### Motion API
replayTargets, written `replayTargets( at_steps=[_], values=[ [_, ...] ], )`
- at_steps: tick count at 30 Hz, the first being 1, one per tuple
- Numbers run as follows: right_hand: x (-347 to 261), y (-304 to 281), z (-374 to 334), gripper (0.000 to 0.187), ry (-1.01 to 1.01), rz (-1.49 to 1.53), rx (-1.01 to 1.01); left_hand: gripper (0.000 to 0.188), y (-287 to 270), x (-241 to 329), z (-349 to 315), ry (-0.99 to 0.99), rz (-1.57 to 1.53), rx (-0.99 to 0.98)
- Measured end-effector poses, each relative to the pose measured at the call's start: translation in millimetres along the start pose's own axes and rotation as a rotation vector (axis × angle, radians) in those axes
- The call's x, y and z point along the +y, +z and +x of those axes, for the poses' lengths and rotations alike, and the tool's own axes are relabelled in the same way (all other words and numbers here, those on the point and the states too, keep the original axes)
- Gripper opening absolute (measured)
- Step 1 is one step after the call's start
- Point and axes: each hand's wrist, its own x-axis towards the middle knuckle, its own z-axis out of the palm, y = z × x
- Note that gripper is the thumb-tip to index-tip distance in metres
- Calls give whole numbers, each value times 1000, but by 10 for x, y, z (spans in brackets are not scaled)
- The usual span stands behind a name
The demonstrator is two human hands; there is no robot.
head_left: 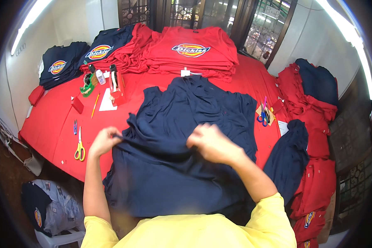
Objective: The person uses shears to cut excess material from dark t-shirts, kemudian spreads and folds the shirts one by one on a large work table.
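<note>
A navy sleeveless shirt (161, 173) lies spread on the red-covered table (49, 124), loosely creased, its neck end away from me. Its near part hangs toward my body. My left hand (105, 141) pinches the cloth at the shirt's left side, lifting a fold there. Over the middle of the shirt, my right hand (213, 144) is closed on the same raised fold, though motion blurs its fingers. Between both hands the cloth is pulled into a ridge. To the left of my left hand lie yellow-handled scissors (79, 153).
Folded red shirts (190, 37) and navy shirts (62, 62) are stacked along the far side. A red tape dispenser (117, 89), white bottle (100, 77) and pencil (96, 105) stand or lie at left. Blue-handled scissors (263, 118) and a crumpled navy garment (287, 159) are at right.
</note>
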Motion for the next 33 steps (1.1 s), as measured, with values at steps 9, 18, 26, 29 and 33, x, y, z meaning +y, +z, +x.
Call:
replayTargets(
  at_steps=[9, 18, 26, 29, 33],
  values=[
    [1247, 499, -36, 56, 624, -262, 503, 66, 344, 419, 1280, -28, -196, 104],
    [1845, 709, 85, 50, 549, 715, 462, 18, 260, 175, 1497, -9, -490, -25],
    [1703, 509, 272, 23, 479, 248, 429, 25, 66, 235, 1153, 112, -340, -16],
    [1614, 429, -67, 17, 365, 343, 390, 23, -30, 231, 732, 73, -418, -249],
    [1573, 722, -594, 15, 502, 339, 88, 22, 267, 243, 390, 212, 77, -348]
  ],
)
